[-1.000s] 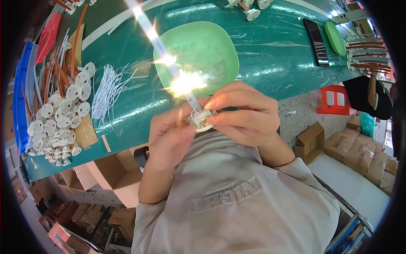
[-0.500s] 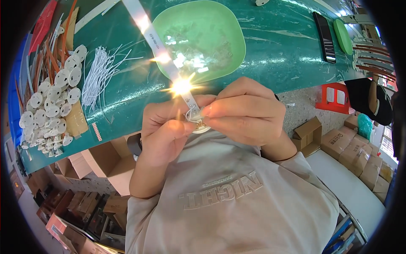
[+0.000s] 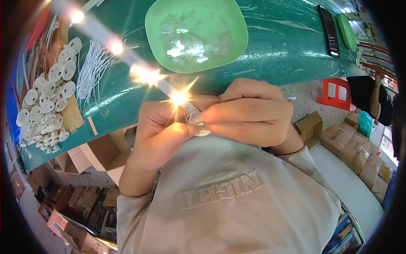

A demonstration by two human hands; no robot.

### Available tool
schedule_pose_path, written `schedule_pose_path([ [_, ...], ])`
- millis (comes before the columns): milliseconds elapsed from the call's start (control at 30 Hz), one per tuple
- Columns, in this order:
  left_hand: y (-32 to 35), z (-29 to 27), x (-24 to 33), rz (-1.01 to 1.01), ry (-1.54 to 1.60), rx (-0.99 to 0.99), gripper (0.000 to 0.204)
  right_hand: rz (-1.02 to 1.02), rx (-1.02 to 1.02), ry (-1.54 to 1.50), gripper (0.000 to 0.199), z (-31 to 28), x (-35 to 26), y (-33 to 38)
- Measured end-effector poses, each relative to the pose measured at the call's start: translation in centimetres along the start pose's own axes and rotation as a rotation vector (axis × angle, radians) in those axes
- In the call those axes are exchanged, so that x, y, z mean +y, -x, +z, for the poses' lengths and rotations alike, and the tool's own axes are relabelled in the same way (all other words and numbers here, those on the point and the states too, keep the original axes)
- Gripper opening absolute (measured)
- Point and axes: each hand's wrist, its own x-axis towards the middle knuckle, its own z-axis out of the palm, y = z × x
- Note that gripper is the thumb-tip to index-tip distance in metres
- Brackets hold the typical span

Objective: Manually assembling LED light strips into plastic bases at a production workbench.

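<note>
A white LED strip (image 3: 134, 58) with several glowing lights slants from the upper left down to my hands. At its lower end a thin white wire and a small round white end cap (image 3: 203, 132) sit between my fingers. My left hand (image 3: 163, 131) is closed, thumb and forefinger pinching the strip's end by the wire. My right hand (image 3: 253, 114) is also closed, its fingertips pressed together at the cap and strip end. The fingers hide exactly what each tip grips, and glare blurs the strip near them.
A green bowl (image 3: 154, 40) of clear plastic pieces stands ahead on the green table (image 3: 279, 55). Left lie white wires (image 3: 94, 70) and strips with round white caps (image 3: 55, 72). A black phone (image 3: 329, 31) is at far right. Cardboard boxes (image 3: 105, 152) and a red stool (image 3: 323, 99) stand below.
The strip's far end has swung left, away from the bowl, so it slants more. Both hands keep their pinch at its near end, having spread slightly apart.
</note>
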Motion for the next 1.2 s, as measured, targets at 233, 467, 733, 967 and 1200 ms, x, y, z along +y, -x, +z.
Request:
schedule_pose_path([
  [233,0.3,-1.5,0.1,-0.044,-0.015,-0.094,0.009,-0.011,-0.036,-0.031,0.021,-0.2,0.2,-0.2],
  [467,0.9,-1.2,-0.8,0.073,0.134,-0.062,0.041,0.144,0.185,-0.053,0.023,0.7,-0.4,-0.6],
  [733,0.1,-2.0,-1.8,0.243,0.123,-0.161,0.040,0.195,0.293,0.073,0.023,1.5,-0.9,-0.7],
  [967,0.1,-2.5,-1.9,0.190,0.071,-0.186,0.043,0.182,0.144,-0.129,0.023,0.1,-0.3,-0.5],
  [1200,-0.4,-1.8,-1.1,0.284,-0.111,-0.114,0.047,0.121,0.238,0.107,0.024,1.4,-0.9,0.5],
])
